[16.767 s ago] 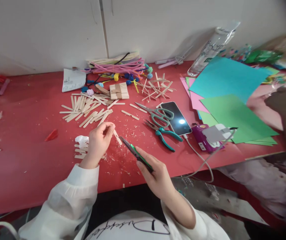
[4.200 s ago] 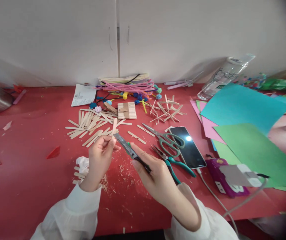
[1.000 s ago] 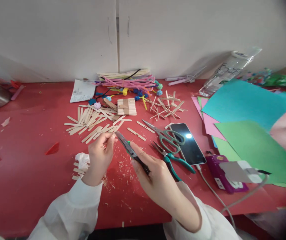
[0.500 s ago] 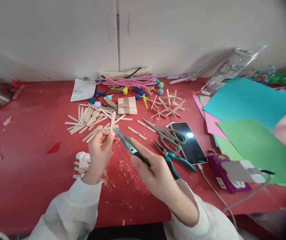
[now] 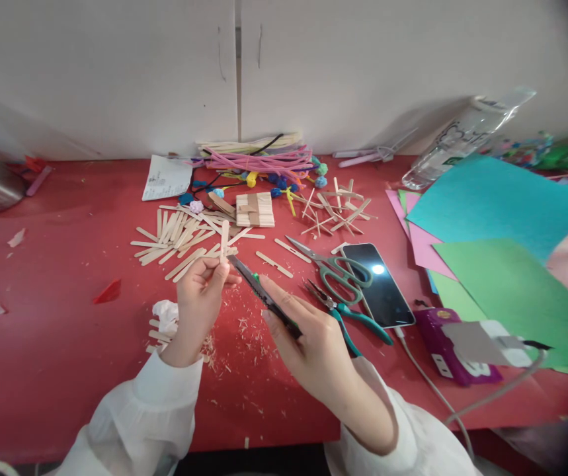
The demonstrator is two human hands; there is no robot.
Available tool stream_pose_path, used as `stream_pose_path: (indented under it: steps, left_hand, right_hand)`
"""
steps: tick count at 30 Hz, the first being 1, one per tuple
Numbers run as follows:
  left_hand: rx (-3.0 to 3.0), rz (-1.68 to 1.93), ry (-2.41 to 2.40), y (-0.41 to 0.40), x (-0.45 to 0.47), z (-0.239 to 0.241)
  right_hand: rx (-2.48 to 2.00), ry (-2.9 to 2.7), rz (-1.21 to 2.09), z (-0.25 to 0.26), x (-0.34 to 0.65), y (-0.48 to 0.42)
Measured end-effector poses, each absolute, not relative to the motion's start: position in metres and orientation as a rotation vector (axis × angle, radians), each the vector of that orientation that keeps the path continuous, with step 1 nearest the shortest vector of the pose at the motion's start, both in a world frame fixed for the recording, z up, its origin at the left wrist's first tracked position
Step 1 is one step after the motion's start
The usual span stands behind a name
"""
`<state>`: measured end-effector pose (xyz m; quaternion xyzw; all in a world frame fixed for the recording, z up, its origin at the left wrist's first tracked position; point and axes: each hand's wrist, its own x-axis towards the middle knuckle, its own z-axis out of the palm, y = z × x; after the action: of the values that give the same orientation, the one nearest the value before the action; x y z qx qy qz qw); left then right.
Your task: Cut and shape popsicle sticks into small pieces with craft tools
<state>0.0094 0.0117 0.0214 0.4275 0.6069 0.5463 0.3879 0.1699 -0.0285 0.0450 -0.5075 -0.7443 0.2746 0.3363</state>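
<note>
My left hand (image 5: 199, 301) pinches a wooden craft stick (image 5: 224, 239) and holds it upright above the red table (image 5: 55, 277). My right hand (image 5: 308, 337) grips a green and black utility knife (image 5: 264, 296), its blade tip touching the stick near my left fingers. Wood shavings (image 5: 244, 330) lie scattered on the table below both hands. A pile of loose craft sticks (image 5: 174, 238) lies just beyond my left hand.
Scissors (image 5: 333, 264), green-handled pliers (image 5: 348, 317) and a phone (image 5: 377, 283) lie right of my hands. A purple charger (image 5: 455, 350) with cable, coloured paper sheets (image 5: 502, 264), a plastic bottle (image 5: 462, 135), pipe cleaners (image 5: 258, 160), a glued stick panel (image 5: 254, 209) and crumpled tissue (image 5: 165, 311) surround them.
The stick has turned upright in my left fingers and the knife blade has come up against it. Both hands stay in about the same place.
</note>
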Motion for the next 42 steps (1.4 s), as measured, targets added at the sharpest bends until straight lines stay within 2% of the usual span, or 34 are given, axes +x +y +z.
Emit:
stream_pose_path:
  steps: [10, 19, 24, 42]
  left_hand:
    - [1.215, 1.391, 1.572, 0.010, 0.010, 0.018]
    - [1.418, 1.314, 1.649, 0.008, 0.007, 0.019]
    - [1.343, 1.344, 1.645, 0.012, 0.005, 0.015]
    - [1.376, 1.346, 1.624, 0.012, 0.006, 0.016]
  right_hand:
    - [-1.344, -2.027, 0.521, 0.045, 0.169, -0.029]
    - [-1.386, -2.155, 0.133, 0.043, 0.166, -0.033]
    - [-1.408, -2.045, 0.253, 0.045, 0.172, -0.029]
    - [-1.331, -1.816, 0.991, 0.045, 0.176, -0.024]
